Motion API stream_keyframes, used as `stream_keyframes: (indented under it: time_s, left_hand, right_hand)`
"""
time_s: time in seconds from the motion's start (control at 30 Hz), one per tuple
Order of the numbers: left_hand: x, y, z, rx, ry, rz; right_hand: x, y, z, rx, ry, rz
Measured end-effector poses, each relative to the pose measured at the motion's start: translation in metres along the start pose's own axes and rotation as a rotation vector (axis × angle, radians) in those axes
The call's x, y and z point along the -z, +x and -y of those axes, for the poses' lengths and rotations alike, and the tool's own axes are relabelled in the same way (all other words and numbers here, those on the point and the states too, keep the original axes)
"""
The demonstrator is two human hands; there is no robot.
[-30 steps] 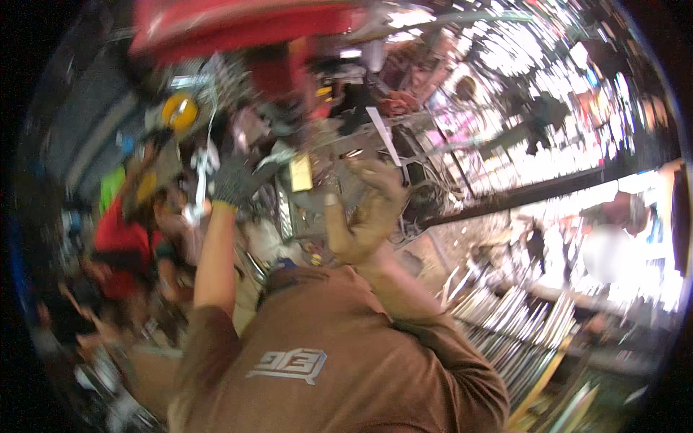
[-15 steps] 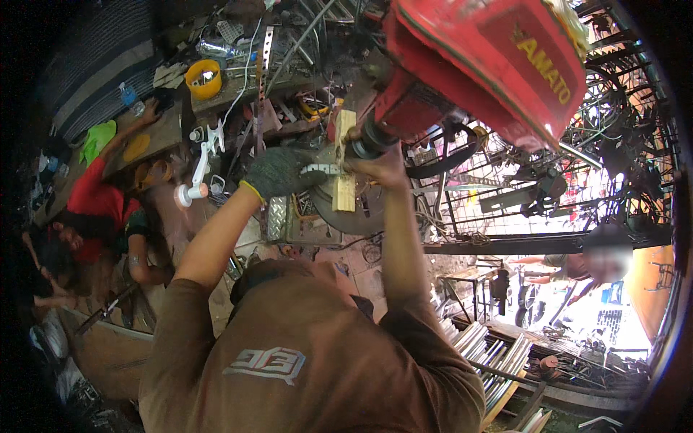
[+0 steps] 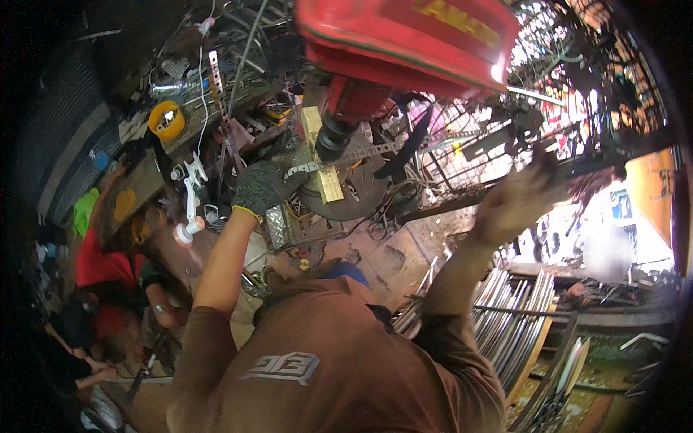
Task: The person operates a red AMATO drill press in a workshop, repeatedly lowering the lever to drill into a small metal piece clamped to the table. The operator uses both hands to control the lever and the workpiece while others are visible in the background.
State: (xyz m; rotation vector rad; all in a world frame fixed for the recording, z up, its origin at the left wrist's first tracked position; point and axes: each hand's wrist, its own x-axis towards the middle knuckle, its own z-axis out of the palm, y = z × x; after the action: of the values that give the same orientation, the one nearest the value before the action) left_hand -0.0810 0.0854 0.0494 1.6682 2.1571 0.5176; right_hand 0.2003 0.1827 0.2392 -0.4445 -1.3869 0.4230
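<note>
Red drill press head (image 3: 411,43) sits higher in our view than half second ago. Our right hand (image 3: 516,206) has left chuck (image 3: 333,137), now raised right, on dark lever (image 3: 592,169); blurred, we cannot tell its grip. Our left hand (image 3: 261,186), one grey glove, arm stretched up, clenched on perforated metal strip (image 3: 339,160) lying across wooden block (image 3: 321,155) under chuck. We count one strip, one block, one round table (image 3: 357,195).
</note>
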Motion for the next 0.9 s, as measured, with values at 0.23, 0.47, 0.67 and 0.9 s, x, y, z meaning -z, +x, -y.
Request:
stream_keyframes:
  time_s: [0.23, 0.47, 0.67, 0.9]
  left_hand:
    - [-0.015, 0.003, -0.002, -0.057, 0.136, -0.182]
    - [-0.026, 0.008, -0.009, 0.058, 0.209, -0.127]
    - [-0.022, 0.004, -0.044, 0.055, 0.059, -0.216]
    - [-0.026, -0.006, -0.084, 0.235, 0.187, -0.186]
  right_hand:
    - [-0.004, 0.086, -0.025, -0.077, 0.249, 0.030]
    - [0.005, 0.098, -0.052, -0.364, 0.739, 0.179]
    - [0.003, 0.072, -0.053, -0.430, 0.986, 0.248]
    - [0.020, 0.069, -0.049, -0.385, 1.064, 0.423]
